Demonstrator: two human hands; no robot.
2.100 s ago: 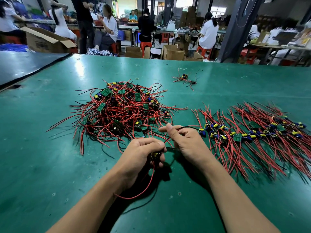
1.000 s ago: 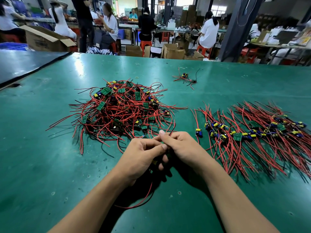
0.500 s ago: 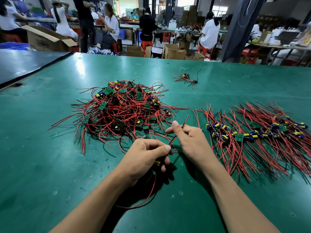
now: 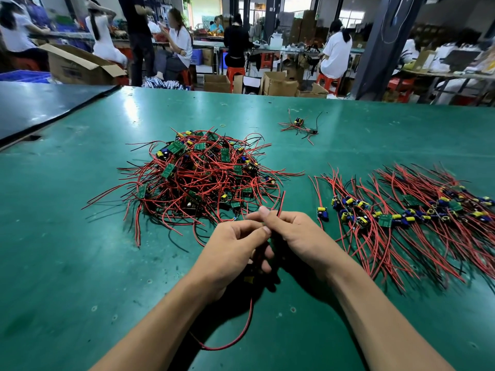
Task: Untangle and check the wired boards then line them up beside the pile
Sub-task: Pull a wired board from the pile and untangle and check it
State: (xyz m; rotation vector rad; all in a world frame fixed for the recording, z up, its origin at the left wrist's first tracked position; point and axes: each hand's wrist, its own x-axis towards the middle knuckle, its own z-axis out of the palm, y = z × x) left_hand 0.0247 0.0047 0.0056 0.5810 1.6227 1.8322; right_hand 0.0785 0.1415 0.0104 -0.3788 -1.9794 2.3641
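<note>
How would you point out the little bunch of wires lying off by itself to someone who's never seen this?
On the green table, find the big tangled pile of red wires in the middle. Beyond it, toward the far edge and slightly right, lies the small clump: just a few wires around a yellow part, touching neither the pile nor the lined-up row.

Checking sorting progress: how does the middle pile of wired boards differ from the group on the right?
The pile is heaped, wires looping every way; the row lies flat, wires roughly parallel. Boards in the pile face all directions; boards in the row form one band. Both hold green boards with red and black wires.
</note>
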